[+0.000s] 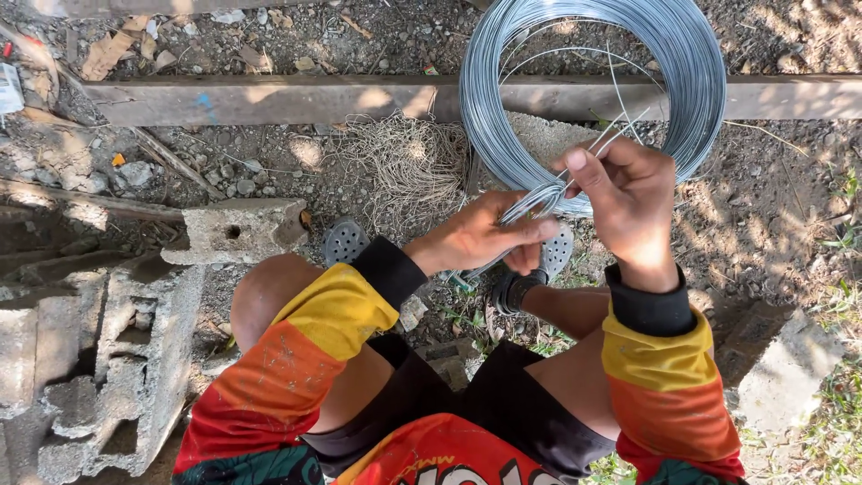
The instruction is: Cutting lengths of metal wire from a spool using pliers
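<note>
A large coil of shiny steel wire (691,63) leans upright against a wooden beam (269,97) on the ground in front of me. My left hand (480,235) grips a small bundle of cut wire strands (537,201) near its lower end. My right hand (628,199) pinches the same strands higher up, where their loose tips fan out toward the coil. Both hands are raised above my knees, and my sleeves are orange, yellow and black.
Broken concrete blocks (99,359) lie at my left, with another chunk (238,229) beside my knee. A tangle of dry fibres (409,166) sits by the beam. Grey perforated sandals (346,241) are on my feet. A concrete slab (790,368) and grass are at right.
</note>
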